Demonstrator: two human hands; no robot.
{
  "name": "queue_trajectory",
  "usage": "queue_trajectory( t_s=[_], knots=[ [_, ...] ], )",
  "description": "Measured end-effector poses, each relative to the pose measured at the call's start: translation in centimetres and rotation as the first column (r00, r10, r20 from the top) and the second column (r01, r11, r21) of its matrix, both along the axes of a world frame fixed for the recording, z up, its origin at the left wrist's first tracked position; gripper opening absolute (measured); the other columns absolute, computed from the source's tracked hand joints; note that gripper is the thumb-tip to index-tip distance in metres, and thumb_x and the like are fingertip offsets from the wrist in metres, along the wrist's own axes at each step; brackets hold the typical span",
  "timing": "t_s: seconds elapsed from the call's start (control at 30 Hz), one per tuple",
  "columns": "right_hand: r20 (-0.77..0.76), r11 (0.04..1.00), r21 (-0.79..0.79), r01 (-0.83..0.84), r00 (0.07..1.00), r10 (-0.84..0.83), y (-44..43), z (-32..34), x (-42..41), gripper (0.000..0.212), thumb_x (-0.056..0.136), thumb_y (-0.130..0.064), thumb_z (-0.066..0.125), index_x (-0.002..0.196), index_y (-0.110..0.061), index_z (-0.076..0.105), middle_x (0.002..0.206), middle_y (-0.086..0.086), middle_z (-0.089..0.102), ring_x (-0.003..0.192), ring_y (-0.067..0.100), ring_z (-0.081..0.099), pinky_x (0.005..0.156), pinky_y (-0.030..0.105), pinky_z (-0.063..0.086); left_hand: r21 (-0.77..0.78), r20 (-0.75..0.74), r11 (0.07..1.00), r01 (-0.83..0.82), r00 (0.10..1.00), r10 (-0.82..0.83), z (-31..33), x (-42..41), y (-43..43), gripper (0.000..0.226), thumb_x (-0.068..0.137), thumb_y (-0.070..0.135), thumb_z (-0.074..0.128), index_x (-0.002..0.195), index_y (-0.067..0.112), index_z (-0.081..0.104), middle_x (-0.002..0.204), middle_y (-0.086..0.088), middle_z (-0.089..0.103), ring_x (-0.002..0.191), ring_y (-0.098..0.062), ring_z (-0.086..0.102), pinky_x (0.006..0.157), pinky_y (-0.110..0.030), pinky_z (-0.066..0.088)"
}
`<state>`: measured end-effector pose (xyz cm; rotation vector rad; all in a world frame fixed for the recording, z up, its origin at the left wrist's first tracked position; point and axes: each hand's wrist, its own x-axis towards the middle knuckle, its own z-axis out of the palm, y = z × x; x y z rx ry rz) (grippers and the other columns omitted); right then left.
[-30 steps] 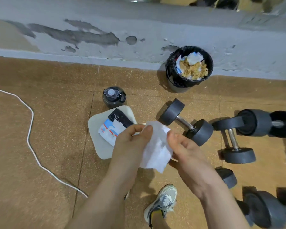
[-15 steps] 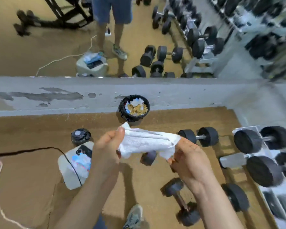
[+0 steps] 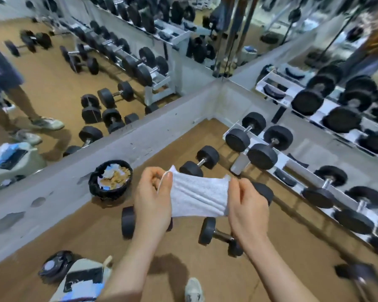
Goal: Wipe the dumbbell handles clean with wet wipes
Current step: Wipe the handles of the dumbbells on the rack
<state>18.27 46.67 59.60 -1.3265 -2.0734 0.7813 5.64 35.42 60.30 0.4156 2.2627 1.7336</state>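
Observation:
A white wet wipe (image 3: pixel 198 196) is stretched flat between my two hands at chest height. My left hand (image 3: pixel 154 198) pinches its left edge and my right hand (image 3: pixel 247 205) pinches its right edge. Below the wipe, black dumbbells lie on the brown floor: one (image 3: pixel 199 162) just beyond the wipe, one (image 3: pixel 218 235) under my right wrist, and one (image 3: pixel 127 222) partly hidden behind my left hand. Their metal handles show only in part.
A black-lined bin (image 3: pixel 110 179) full of used wipes stands by the low grey wall (image 3: pixel 140 138). A white rack (image 3: pixel 292 162) of dumbbells runs along the right. A stool with a phone and wipe pack (image 3: pixel 83 280) and a dark bottle (image 3: pixel 55 265) sit bottom left. Mirrors reflect the gym.
My head has lifted and turned right, bringing the rack and mirrors into view. The wipe went from bunched in my hands to pulled out flat between them.

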Motion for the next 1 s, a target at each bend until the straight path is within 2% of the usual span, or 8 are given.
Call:
queue_trajectory(
  t_s=[0.2,0.27,0.37,0.5,0.63,0.8,0.9,1.0],
  knots=[
    [0.159,0.986,0.146,0.085,0.981,-0.109,1.5,1.6,4.3,0.034,0.098,-0.036,0.043,0.127,-0.021,0.053,0.119,-0.002,0.054,0.107,0.018,0.052,0.087,0.036,0.046,-0.039,-0.059,0.972,0.232,0.971,-0.234,2.8,1.7,4.7,0.009,0.091,0.031,0.062,0.086,0.025,0.058,0.075,0.007,0.058,0.07,-0.009,0.054,0.054,-0.014,0.039],
    [0.042,0.99,-0.101,0.101,0.994,-0.097,1.1,2.8,5.5,0.039,0.099,-0.043,0.041,0.127,-0.021,0.057,0.125,-0.004,0.058,0.116,0.015,0.053,0.092,0.032,0.043,-0.088,-0.114,0.938,0.335,0.932,-0.343,4.3,3.6,6.1,0.009,0.091,0.032,0.063,0.085,0.025,0.06,0.073,0.009,0.057,0.07,-0.009,0.055,0.052,-0.01,0.04],
    [-0.503,0.511,-0.804,-0.306,0.808,-0.307,0.3,4.7,6.5,0.054,0.096,-0.058,0.039,0.123,-0.018,0.063,0.119,0.004,0.068,0.113,0.02,0.062,0.1,0.04,0.046,-0.209,-0.112,0.806,0.553,0.806,-0.582,5.4,7.9,8.3,0.006,0.09,0.034,0.064,0.086,0.03,0.06,0.076,0.011,0.059,0.072,-0.006,0.058,0.059,-0.018,0.043],
    [-0.593,0.206,-0.728,-0.654,0.45,-0.668,3.2,4.7,11.4,0.054,0.095,-0.052,0.045,0.114,-0.005,0.064,0.112,0.015,0.067,0.112,0.028,0.063,0.102,0.043,0.046,-0.365,-0.108,0.564,0.741,0.568,-0.816,5.5,14.3,10.4,0.014,0.092,0.03,0.058,0.103,0.033,0.066,0.098,0.015,0.062,0.092,-0.005,0.058,0.077,-0.024,0.049],
    [-0.576,0.247,-0.751,-0.612,0.426,-0.697,8.2,3.5,18.7,0.051,0.099,-0.039,0.044,0.13,0.0,0.052,0.119,0.025,0.064,0.108,0.038,0.065,0.088,0.047,0.055,-0.37,-0.053,0.365,0.854,0.373,-0.926,5.8,19.9,12.8,0.034,0.097,0.025,0.051,0.123,0.043,0.063,0.108,0.019,0.067,0.096,0.002,0.06,0.084,-0.019,0.05],
    [-0.701,0.381,-0.65,-0.657,0.325,-0.635,14.3,3.7,28.7,0.051,0.1,-0.037,0.041,0.141,-0.007,0.045,0.134,0.022,0.055,0.124,0.038,0.053,0.111,0.053,0.032,-0.27,-0.463,0.673,0.689,0.52,-0.718,6.1,27.6,19.4,0.026,0.096,0.025,0.054,0.115,0.031,0.07,0.112,0.019,0.068,0.103,0.003,0.061,0.09,-0.019,0.048],
    [-0.788,0.452,-0.563,-0.693,0.285,-0.545,16.7,4.3,32.4,0.054,0.101,-0.041,0.042,0.141,-0.004,0.045,0.142,0.021,0.048,0.133,0.032,0.046,0.117,0.049,0.026,-0.473,-0.506,0.537,0.699,0.284,-0.814,4.6,33.2,25.1,0.045,0.1,0.046,0.027,0.125,0.027,0.059,0.125,0.012,0.058,0.118,-0.008,0.05,0.103,-0.034,0.043],
    [-0.802,0.499,-0.581,-0.643,0.347,-0.487,19.7,4.6,35.3,0.048,0.101,-0.034,0.044,0.134,0.0,0.051,0.136,0.024,0.053,0.129,0.032,0.05,0.112,0.048,0.033,-0.494,-0.523,0.536,0.685,0.259,-0.812,2.6,36.8,29.4,0.042,0.098,0.041,0.021,0.102,0.02,0.057,0.096,0.004,0.053,0.088,-0.019,0.048,0.076,-0.044,0.046]
  ],
)
